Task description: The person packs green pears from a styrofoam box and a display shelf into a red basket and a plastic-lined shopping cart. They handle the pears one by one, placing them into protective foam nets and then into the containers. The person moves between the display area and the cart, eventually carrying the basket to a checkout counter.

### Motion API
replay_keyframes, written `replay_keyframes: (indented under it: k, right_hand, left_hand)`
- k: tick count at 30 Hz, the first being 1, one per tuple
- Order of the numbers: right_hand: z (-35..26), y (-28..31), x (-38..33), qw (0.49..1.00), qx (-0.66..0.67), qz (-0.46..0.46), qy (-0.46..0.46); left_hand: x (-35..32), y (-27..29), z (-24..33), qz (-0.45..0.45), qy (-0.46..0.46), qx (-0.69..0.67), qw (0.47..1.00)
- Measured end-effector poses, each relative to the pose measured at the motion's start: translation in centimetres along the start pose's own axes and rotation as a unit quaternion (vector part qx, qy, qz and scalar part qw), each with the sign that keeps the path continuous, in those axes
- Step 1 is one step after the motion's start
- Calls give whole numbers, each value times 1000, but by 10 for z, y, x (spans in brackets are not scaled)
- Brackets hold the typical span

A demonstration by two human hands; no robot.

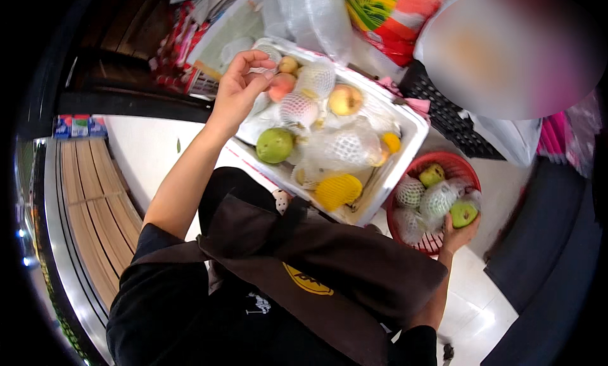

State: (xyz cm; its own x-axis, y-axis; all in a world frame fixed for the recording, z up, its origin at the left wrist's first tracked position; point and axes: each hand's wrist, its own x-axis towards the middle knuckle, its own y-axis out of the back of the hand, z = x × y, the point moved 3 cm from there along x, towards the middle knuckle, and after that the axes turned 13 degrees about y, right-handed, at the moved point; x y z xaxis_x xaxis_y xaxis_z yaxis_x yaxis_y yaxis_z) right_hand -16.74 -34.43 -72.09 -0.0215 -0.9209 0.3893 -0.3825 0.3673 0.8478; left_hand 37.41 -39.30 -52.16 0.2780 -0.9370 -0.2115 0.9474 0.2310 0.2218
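Note:
A white foam box [415, 141] of mixed fruit stands in front of me. My left hand [244, 81] hovers at its far left corner with fingers curved and apart, holding nothing I can see. Close to those fingertips are a reddish round fruit [282, 87] and a small tan fruit [288, 64]. My right hand [461, 234] grips a green guava [464, 214] with a brownish patch, at the near right side of a red plastic basket [472, 169]. Beside it in the basket are a net-wrapped green fruit [410, 192] and a spotted yellow-green fruit [432, 175].
The box also holds a large green fruit [275, 145], a yellow apple-like fruit [346, 100], a yellow foam net [339, 192] and several white nets. A black crate [443, 115] and colourful bags [392, 17] lie beyond. Slatted wood [95, 195] is at left, a dark bench [535, 233] at right.

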Motion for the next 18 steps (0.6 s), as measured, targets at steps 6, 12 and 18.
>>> replay_keyframes:
  k: [6,12,18]
  right_hand:
    - [-6,39,6,995,-4,38,88]
    - [-101,79,80,989,112,74,66]
    - [-254,87,140,937,283,-12,204]
  left_hand:
    - [-7,74,-78,-93,127,257,954]
    - [-28,32,-157,-144,107,475,861]
    - [-20,23,-156,-193,173,550,794]
